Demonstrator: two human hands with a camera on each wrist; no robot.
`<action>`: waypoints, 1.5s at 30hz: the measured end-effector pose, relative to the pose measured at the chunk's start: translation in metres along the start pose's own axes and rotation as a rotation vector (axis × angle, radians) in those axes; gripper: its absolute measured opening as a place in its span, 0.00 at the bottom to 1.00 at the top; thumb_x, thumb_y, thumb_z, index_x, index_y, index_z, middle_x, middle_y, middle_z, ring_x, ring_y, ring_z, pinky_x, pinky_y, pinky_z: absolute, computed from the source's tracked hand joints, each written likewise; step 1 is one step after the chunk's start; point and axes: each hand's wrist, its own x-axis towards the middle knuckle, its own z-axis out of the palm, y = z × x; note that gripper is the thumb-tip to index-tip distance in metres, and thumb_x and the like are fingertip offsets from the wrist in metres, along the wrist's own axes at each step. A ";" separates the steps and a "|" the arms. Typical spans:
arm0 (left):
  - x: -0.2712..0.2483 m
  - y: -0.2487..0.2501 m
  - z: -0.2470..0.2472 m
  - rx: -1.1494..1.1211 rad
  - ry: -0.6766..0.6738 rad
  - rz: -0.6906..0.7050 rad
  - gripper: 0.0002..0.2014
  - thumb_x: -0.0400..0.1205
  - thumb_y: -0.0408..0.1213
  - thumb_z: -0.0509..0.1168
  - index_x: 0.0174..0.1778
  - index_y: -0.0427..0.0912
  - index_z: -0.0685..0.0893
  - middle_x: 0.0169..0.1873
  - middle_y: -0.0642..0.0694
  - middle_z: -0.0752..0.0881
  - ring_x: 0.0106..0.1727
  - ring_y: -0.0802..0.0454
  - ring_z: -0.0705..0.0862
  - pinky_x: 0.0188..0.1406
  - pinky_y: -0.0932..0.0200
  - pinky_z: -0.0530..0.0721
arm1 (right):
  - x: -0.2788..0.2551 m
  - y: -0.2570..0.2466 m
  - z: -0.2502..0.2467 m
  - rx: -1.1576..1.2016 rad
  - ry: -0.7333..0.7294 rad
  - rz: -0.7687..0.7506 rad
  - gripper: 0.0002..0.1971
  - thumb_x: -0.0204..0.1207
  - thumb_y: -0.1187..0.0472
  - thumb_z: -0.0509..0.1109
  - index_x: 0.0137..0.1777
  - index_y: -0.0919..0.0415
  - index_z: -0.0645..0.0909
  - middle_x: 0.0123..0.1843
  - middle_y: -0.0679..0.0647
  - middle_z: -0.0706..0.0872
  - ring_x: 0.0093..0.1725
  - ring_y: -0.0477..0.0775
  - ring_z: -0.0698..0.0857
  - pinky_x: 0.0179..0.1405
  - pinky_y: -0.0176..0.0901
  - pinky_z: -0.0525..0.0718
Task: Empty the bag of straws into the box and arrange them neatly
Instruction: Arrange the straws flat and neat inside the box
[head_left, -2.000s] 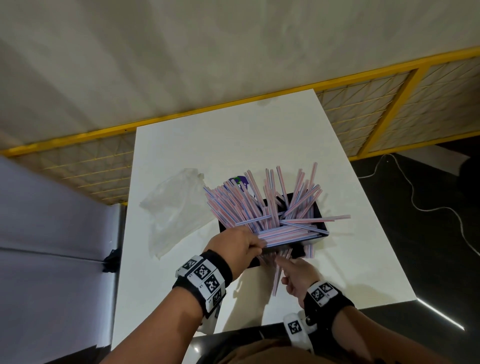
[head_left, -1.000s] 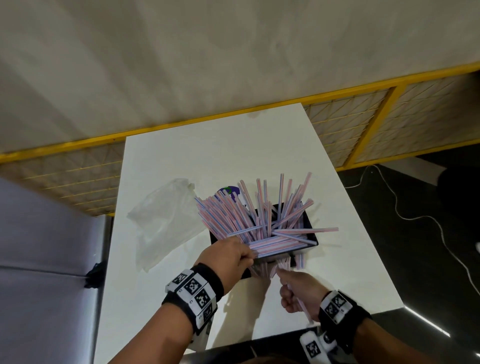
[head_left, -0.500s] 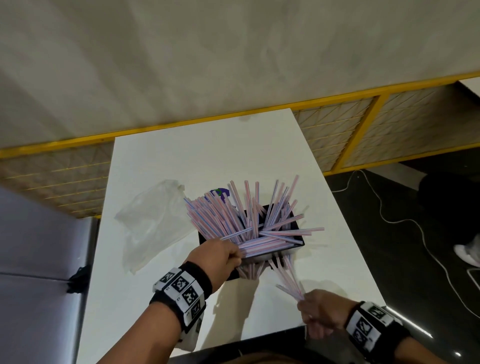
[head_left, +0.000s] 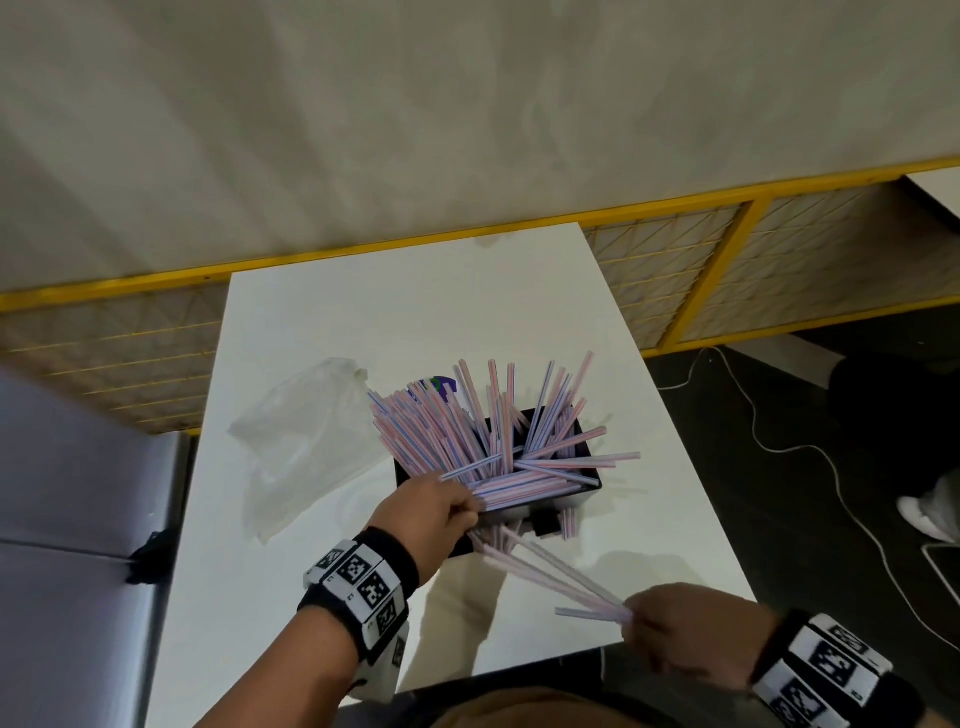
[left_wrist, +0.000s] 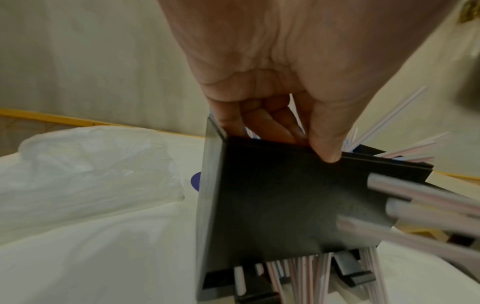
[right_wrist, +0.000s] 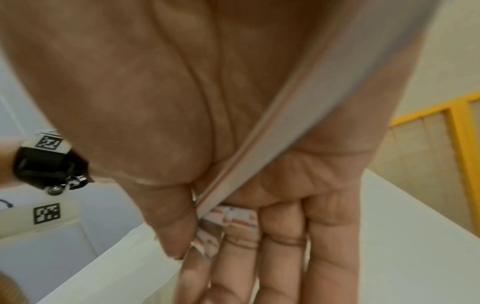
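Observation:
A black box (head_left: 582, 493) stands mid-table, crammed with pink-and-blue striped straws (head_left: 467, 426) that fan out untidily above its rim. My left hand (head_left: 467, 512) grips the box's near wall (left_wrist: 285, 205), thumb (left_wrist: 327, 148) outside and fingers inside among the straws. More straws (left_wrist: 298, 273) poke out from under the box's near edge. My right hand (head_left: 631, 616) hovers by the table's near right edge and pinches a few straws (head_left: 550, 571) between thumb and forefinger (right_wrist: 200, 242). They slant back toward the foot of the box. The clear plastic bag (head_left: 306, 441) lies flat and crumpled to the left of the box.
The white table (head_left: 415, 312) has bare surface behind the box and along its right side. A purple mark (head_left: 444, 385) shows just behind the straws. A yellow-framed mesh fence (head_left: 727, 270) runs behind the table. A cable (head_left: 810, 452) trails over the dark floor on the right.
My right hand has drawn a few straws out from under the box, back and right to the table's near edge. The left hand has kept its hold on the box rim.

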 end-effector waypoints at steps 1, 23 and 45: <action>-0.001 0.000 0.001 -0.021 0.000 -0.009 0.08 0.87 0.47 0.65 0.57 0.59 0.89 0.51 0.59 0.85 0.53 0.59 0.80 0.53 0.61 0.79 | -0.003 -0.001 -0.003 -0.002 0.044 -0.029 0.13 0.89 0.50 0.58 0.42 0.47 0.76 0.43 0.45 0.83 0.45 0.50 0.84 0.56 0.49 0.83; -0.065 0.009 -0.078 -0.881 0.750 0.011 0.21 0.89 0.50 0.60 0.47 0.38 0.91 0.44 0.41 0.93 0.47 0.39 0.91 0.53 0.52 0.89 | 0.121 -0.128 -0.052 -0.025 0.719 -0.566 0.13 0.88 0.59 0.61 0.69 0.56 0.79 0.61 0.55 0.83 0.61 0.60 0.77 0.65 0.53 0.75; -0.024 -0.007 0.009 -0.128 0.326 0.088 0.16 0.83 0.68 0.59 0.54 0.63 0.80 0.47 0.67 0.78 0.51 0.66 0.79 0.48 0.68 0.77 | 0.105 -0.078 -0.028 -0.064 0.806 -0.298 0.18 0.91 0.43 0.55 0.65 0.50 0.82 0.58 0.46 0.85 0.60 0.51 0.80 0.62 0.45 0.72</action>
